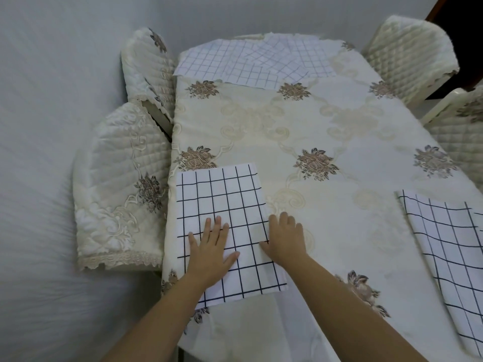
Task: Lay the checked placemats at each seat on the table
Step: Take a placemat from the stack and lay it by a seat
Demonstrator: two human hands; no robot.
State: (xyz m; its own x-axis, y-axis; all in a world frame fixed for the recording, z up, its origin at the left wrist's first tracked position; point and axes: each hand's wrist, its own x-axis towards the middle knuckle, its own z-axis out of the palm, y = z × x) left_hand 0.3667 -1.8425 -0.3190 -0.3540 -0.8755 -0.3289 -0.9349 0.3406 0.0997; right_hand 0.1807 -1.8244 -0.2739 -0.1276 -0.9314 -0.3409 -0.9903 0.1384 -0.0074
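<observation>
The person is smoothing a checked placemat (224, 202) that is lying on the table (300, 121) at about 8 o'clock, just beside the covered chair (120, 184) at 9 o'clock. The left hand (211, 246) is pressing flat on the near half of the mat, with its fingers spread. The right hand (283, 239) is lying open on the mat's right edge. Its fingers are straight and close together, partly on the mat and partly on the tablecloth. Neither hand is pinching anything.

A second placemat (449, 244) is lying slanted at 4 o'clock. At 12 o'clock more checked cloth (251, 61) is lying wrinkled, and how many mats are there cannot be told.

To do this step well, the person should probably be holding the mat in place with the left palm. The right hand can then be sliding outward toward 3 o'clock, so that the folds are going out and the tablecloth under it is not bunching. The mat's near end seems to reach the table's edge. A small push toward 12 o'clock would likely be setting it squarely before the seat.
</observation>
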